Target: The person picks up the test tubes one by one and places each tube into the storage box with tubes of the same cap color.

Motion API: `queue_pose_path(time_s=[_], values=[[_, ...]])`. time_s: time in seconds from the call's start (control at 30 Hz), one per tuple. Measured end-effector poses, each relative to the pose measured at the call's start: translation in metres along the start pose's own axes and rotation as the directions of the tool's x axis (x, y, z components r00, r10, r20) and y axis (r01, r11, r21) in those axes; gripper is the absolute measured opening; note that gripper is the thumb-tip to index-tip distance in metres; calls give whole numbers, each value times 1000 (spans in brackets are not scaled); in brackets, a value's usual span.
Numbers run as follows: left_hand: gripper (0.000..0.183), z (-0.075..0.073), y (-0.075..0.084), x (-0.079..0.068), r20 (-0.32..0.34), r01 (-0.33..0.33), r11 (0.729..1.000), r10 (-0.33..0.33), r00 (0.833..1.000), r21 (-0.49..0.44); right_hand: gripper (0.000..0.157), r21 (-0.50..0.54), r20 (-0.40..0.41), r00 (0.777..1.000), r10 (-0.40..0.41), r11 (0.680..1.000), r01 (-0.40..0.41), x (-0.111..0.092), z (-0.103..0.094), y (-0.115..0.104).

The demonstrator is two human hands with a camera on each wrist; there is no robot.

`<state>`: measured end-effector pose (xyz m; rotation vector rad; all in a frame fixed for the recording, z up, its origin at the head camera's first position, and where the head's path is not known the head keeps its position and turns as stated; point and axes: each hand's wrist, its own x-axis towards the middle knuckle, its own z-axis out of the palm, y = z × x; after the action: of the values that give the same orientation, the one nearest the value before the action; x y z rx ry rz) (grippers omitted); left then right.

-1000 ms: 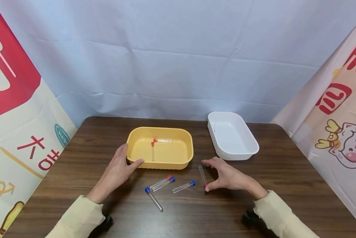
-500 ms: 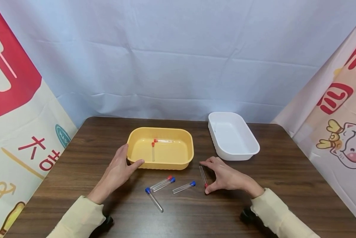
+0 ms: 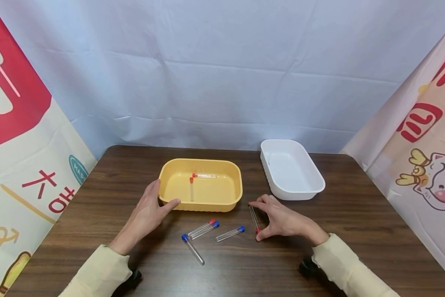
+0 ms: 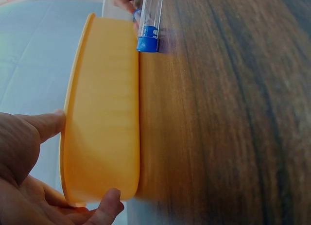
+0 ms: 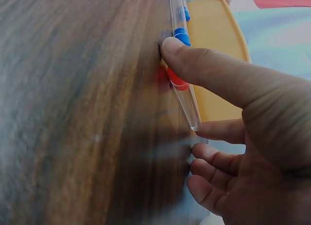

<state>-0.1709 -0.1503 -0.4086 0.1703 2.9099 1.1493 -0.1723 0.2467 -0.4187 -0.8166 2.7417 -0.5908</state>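
Note:
A clear test tube (image 3: 254, 218) with a red cap lies to the right of the yellow tray (image 3: 207, 206). My right hand (image 3: 282, 218) pinches it lengthwise. In the right wrist view the thumb is at the red cap (image 5: 178, 79) and the index fingertip at the rounded end. My left hand (image 3: 146, 214) holds the tray's near left corner, thumb by the front rim and fingers round the left end. Inside the tray lie two red-capped tubes, one along the back (image 3: 204, 176) and one pointing forward (image 3: 191, 190).
In front of the tray are a blue-capped tube (image 3: 230, 234), another blue-capped tube (image 3: 193, 250) and a side-by-side pair (image 3: 204, 229), one red-capped, one blue-capped. A white tray (image 3: 291, 169) stands at the back right of the wooden table (image 3: 267, 272).
My right index finger has drawn slightly in to the tube's far end, so thumb and finger now span the tube. The left hand and trays stay put.

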Motion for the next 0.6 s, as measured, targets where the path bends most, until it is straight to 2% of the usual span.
queue_pose_path(time_s=[0.6], values=[[97,0,-1,-1,-4,-4,1000,4,1000,-4,84,4,-2,1000,5,1000,-5,2,0,1]])
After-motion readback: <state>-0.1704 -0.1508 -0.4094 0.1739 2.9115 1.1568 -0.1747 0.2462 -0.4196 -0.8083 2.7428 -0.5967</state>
